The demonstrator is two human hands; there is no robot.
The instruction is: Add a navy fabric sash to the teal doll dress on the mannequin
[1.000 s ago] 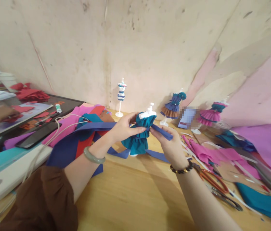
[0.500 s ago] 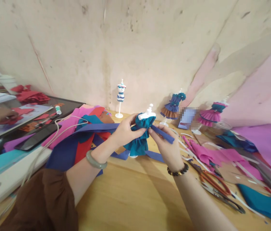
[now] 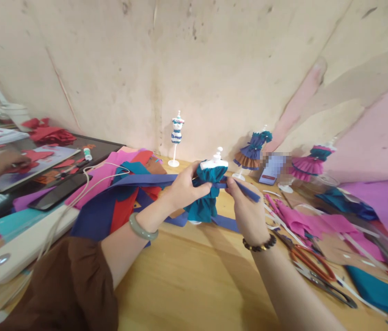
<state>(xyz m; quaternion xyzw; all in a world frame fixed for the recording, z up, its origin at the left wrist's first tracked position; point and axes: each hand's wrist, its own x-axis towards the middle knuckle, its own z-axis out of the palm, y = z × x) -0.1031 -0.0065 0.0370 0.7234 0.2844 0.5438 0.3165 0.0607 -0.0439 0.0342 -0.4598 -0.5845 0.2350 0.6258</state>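
Observation:
A small white dress form (image 3: 216, 162) stands in front of me, wearing a gathered teal dress (image 3: 205, 208). My left hand (image 3: 188, 186) wraps around the form's left side, its thumb across the waist. At the right, my right hand (image 3: 247, 204) pinches a blue fabric strip (image 3: 250, 192), pulled out sideways from the waist. The strip's free end sticks out past my fingers. Leftward, a long blue length of fabric (image 3: 138, 180) runs from behind my left hand to the cloth pile. The form's back is hidden.
Dressed mini forms (image 3: 252, 149) and a phone (image 3: 272, 169) stand by the wall. Orange-handled scissors (image 3: 312, 262) lie among pink scraps (image 3: 324, 223) at right. At left are a white power bank (image 3: 25, 248), a cable, a dark phone (image 3: 59, 191) and another person's hand (image 3: 6, 163).
My right hand has moved right, away from the dress form, drawing the blue strip out from the waist. My left hand keeps its hold. The view has shifted slightly.

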